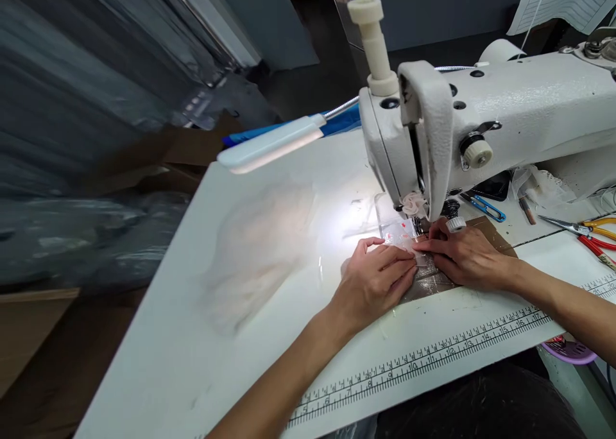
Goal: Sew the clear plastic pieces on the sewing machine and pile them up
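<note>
A small clear plastic piece with red marks (402, 232) lies under the needle area of a white sewing machine (520, 105). My left hand (378, 275) is palm down on its near left edge, fingers close together and bent onto it; the thumb is hidden. From the right, my right hand (464, 256) holds the edge of the same piece between index finger and thumb, close to the presser foot. Beneath both hands is a shiny brown plate or sheet (428, 288). A gathered pale pink fabric bit (414, 203) sits at the machine head.
A blurred heap of sheer pale fabric (264, 253) lies on the white table (158, 336). Blue thread snips (488, 208) and yellow-handled scissors (570, 225) rest at the right. A lamp (272, 145) reaches over the table. Printed ruler tape (433, 355) follows the front edge.
</note>
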`<state>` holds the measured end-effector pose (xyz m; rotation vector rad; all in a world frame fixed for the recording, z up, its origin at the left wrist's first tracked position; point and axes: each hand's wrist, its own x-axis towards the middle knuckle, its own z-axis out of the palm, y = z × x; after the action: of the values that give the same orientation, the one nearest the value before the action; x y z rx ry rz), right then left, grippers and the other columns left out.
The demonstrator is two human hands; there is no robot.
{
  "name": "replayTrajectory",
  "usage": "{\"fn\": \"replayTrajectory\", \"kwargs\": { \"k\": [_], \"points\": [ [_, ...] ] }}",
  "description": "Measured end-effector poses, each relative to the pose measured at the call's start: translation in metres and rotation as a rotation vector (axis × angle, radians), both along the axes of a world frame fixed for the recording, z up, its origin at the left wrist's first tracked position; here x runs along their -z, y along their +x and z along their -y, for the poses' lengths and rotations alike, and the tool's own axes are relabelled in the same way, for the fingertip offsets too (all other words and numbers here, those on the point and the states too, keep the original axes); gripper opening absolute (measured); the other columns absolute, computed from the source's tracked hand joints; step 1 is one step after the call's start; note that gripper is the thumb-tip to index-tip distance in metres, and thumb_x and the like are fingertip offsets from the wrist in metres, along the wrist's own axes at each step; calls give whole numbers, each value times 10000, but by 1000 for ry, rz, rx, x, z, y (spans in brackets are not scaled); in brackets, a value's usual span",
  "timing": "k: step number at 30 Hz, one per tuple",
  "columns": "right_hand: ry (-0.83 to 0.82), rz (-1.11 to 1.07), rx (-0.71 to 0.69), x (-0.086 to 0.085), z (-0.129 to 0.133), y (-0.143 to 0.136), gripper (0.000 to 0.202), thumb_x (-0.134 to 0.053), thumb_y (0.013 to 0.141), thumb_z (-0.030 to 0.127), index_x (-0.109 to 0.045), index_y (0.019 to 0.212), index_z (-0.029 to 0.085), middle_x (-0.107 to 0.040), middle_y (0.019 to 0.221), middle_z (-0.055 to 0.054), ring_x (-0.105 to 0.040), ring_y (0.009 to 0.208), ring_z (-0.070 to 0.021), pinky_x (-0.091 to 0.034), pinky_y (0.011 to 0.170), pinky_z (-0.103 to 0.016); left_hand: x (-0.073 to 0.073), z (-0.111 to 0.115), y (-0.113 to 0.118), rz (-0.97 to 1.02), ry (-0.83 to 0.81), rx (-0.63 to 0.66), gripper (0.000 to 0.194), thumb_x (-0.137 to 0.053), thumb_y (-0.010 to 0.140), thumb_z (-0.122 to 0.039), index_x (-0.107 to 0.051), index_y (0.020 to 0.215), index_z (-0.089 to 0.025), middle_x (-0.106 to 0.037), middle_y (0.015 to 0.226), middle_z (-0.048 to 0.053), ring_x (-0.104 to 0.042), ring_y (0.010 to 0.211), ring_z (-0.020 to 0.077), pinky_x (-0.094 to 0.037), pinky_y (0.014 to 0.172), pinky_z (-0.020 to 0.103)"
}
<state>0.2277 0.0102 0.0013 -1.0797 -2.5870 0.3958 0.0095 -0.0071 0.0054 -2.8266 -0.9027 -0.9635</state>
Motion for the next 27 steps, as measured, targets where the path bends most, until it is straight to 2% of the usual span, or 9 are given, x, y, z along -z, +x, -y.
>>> {"fn": "replayTrajectory", "kwargs": {
  "k": [3,5,9,14,20,27],
  "points": [
    [-86,-99,1,0,-1,6,383,-443,939,225,-621,1278,240,-585,1050,-96,-548,795,-152,-471,701,-283,2,2,1,-68,142,-1,132,-548,908,-90,-614,888,-203,-724,875,-19,-654,726,128,-466,877,418],
    [-115,-151,-16,1,-2,10,379,-424,954,241,-624,1276,236,-591,1063,-94,-558,813,-146,-475,700,-273,4,2,1,-101,179,-1,134,-551,897,-87,-616,906,-205,-722,891,-5,-641,738,143,-476,826,403],
    [-106,-141,-53,3,-3,12,359,-423,955,246,-652,1232,244,-582,1080,-96,-564,826,-147,-489,722,-288,4,2,1,-118,205,-10,124,-534,912,-97,-602,907,-201,-717,890,12,-604,716,146,-476,704,353],
    [-54,-123,-54,5,-3,11,384,-414,953,232,-634,1267,231,-557,1090,-112,-568,826,-156,-511,756,-325,4,3,1,-121,213,-12,121,-533,912,-82,-604,927,-178,-710,889,41,-606,735,158,-481,696,355],
    [-47,-127,-61,9,-3,11,381,-406,965,245,-621,1279,228,-553,1091,-114,-583,896,-178,-528,803,-356,7,3,-1,-137,181,-5,169,-511,929,-110,-620,1006,-212,-715,938,37,-621,758,163,-496,712,372],
    [-87,-157,-81,4,-1,13,383,-400,961,222,-625,1271,233,-555,1094,-115,-587,947,-185,-533,854,-380,4,3,2,-99,215,-21,121,-541,925,-103,-615,915,-197,-722,874,23,-613,703,147,-496,658,334]
  ]
}}
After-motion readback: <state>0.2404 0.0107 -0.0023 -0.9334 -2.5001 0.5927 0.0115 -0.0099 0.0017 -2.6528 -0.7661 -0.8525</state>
